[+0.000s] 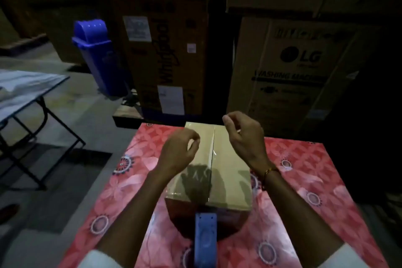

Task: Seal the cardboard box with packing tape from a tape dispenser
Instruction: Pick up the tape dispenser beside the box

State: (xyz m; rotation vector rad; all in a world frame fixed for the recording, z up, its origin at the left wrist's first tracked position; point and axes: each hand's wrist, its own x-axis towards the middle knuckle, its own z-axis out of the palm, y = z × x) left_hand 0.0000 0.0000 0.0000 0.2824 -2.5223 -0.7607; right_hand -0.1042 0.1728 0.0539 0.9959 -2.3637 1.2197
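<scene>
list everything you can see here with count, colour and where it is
cardboard box: 1, tan, middle of the table, flaps closed, shiny tape along the centre seam
tape dispenser: 1, blue, on the table against the near side of the box
table: 1, red-pink flowered cover, under the box
bin: 1, blue, on the floor far left
folding table: 1, pale top, dark legs, left edge
appliance cartons: several, brown, stacked behind
bracelet: 1, gold, right wrist
left hand: 1, above the box, fingers curled, empty
right hand: 1, above the box, fingers curled, empty
</scene>
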